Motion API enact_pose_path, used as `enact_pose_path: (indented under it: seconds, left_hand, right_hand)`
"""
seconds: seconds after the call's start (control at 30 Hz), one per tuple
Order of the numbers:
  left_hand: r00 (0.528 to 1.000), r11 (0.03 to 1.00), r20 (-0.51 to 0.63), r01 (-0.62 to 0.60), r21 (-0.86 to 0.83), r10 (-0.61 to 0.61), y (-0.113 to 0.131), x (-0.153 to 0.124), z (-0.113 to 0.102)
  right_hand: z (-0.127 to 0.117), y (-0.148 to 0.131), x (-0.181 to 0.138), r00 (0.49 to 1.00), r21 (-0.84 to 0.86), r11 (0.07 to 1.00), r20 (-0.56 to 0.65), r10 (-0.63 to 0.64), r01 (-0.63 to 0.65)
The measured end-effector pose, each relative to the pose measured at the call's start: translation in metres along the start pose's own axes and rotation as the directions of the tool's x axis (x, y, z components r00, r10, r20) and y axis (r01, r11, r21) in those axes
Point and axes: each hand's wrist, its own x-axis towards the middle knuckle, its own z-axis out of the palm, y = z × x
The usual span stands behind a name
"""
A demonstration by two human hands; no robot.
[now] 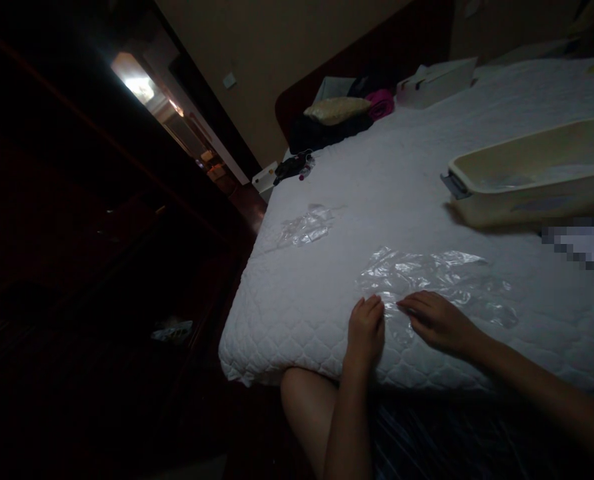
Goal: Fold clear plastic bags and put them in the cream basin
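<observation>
A clear plastic bag [441, 277] lies flat and crinkled on the white quilted mattress [377, 180], near its front edge. My left hand [365, 330] rests on the bag's near left corner with its fingers curled together and pressed down. My right hand [439, 320] lies flat on the bag's near edge, fingers stretched out toward the left hand. The two hands are a few centimetres apart. A second, smaller clear plastic bag [307, 227] lies further left on the mattress, out of reach of both hands.
A beige plastic basin [531, 173] stands on the mattress at the right. Dark clothes, a pale cushion [337, 110] and a white box [437, 80] lie at the far end. Small dark items [294, 167] sit near the left edge. The floor on the left is dark.
</observation>
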Motion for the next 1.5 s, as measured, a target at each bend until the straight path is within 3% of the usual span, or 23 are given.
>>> enact_pose_path:
  seconds: [0.23,0.43,0.8,1.5]
  left_hand:
    - [0.999,1.0,-0.037,0.008,-0.024,-0.008,-0.0004,-0.001,0.0011]
    - [0.998,0.998,-0.062,0.006,-0.057,-0.01,-0.001,-0.0014,0.0007]
    - [0.996,0.997,-0.076,0.047,-0.061,-0.051,0.0048,0.0022,-0.0024]
    - [0.992,0.997,-0.11,0.048,-0.062,-0.055,0.0075,0.0039,-0.0027]
  right_hand:
    - [-0.0025,-0.0023,-0.0025,0.994,-0.07,0.997,-0.098,-0.046,0.039]
    - [-0.0031,-0.0032,-0.0066,0.987,-0.083,0.997,-0.16,-0.01,-0.003]
    - [-0.001,-0.0039,-0.0017,0.999,-0.088,0.996,-0.001,-0.034,0.034]
    - [-0.0031,-0.0036,0.0024,0.997,-0.083,0.994,-0.021,-0.075,0.073]
